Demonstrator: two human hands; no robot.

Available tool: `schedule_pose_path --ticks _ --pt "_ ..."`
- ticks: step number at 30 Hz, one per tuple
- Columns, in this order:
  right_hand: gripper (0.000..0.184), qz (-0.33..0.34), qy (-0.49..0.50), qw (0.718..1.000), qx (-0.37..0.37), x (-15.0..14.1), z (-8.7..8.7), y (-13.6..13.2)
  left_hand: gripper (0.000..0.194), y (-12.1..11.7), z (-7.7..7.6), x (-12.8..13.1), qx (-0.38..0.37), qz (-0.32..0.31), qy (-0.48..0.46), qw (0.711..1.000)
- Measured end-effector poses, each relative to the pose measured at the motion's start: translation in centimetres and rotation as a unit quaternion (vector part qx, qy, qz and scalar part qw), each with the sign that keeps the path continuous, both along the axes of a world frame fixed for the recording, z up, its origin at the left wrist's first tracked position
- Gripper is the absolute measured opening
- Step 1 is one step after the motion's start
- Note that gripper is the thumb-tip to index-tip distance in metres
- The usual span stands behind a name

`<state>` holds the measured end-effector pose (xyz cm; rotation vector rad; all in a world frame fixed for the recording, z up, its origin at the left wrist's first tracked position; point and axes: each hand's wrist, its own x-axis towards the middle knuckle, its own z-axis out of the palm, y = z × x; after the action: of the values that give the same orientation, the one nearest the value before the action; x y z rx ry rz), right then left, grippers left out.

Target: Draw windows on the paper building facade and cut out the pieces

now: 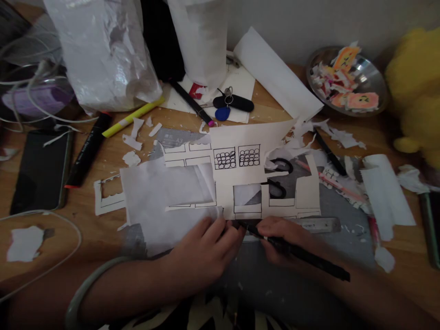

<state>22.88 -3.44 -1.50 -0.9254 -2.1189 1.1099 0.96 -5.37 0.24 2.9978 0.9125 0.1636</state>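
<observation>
Snugly, right grip [282, 236] closes on black tool [309, 259]; left grip [215, 245], bunched, touches lower edge of cutout sheet [224, 185].

"A3" on grey mat [357, 247]; print on thick black marker [88, 150], steel ruler [319, 224] too small

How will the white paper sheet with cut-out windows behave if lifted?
The white paper sheet will probably flop: it looks thin, with many openings. Its narrow strips seem apt to tear. It may snag on the black loop handles showing at its right-hand openings.
</observation>
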Motion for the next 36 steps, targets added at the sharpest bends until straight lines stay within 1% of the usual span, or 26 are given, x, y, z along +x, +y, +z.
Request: schedule_pose_path --ticks 11,16,20,22,26,30,36 --pt "0.034 0.026 -0.002 0.999 0.024 0.05 0.13 0.23 0.028 0.09 0.16 0.00 0.003 0.001 -0.010 1.000" --pt "0.035 0.032 0.005 0.999 0.030 0.16 -0.13 0.16 0.029 0.08 0.16 -0.04 -0.006 0.001 -0.002 1.000" --pt "0.035 0.034 -0.011 0.999 0.015 0.17 -0.02 0.16 0.029 0.04 0.07 -0.05 0.000 -0.001 -0.005 1.000" --pt "0.034 0.030 -0.006 0.999 0.028 0.09 -0.05 0.18 0.028 0.05 0.05 -0.05 0.000 -0.002 -0.006 1.000" --pt "0.032 0.024 0.034 0.996 0.074 -0.14 -0.37 0.19 0.029 0.11 0.09 -0.06 -0.008 -0.002 -0.005 1.000" --pt "0.032 0.017 0.042 0.996 0.076 -0.29 -0.49 0.18 0.030 0.16 0.17 -0.04 -0.011 -0.004 -0.007 1.000" --pt "0.031 0.015 0.031 0.997 0.073 -0.47 -0.19 0.24 0.029 0.10 0.21 0.02 -0.004 0.002 -0.011 1.000"
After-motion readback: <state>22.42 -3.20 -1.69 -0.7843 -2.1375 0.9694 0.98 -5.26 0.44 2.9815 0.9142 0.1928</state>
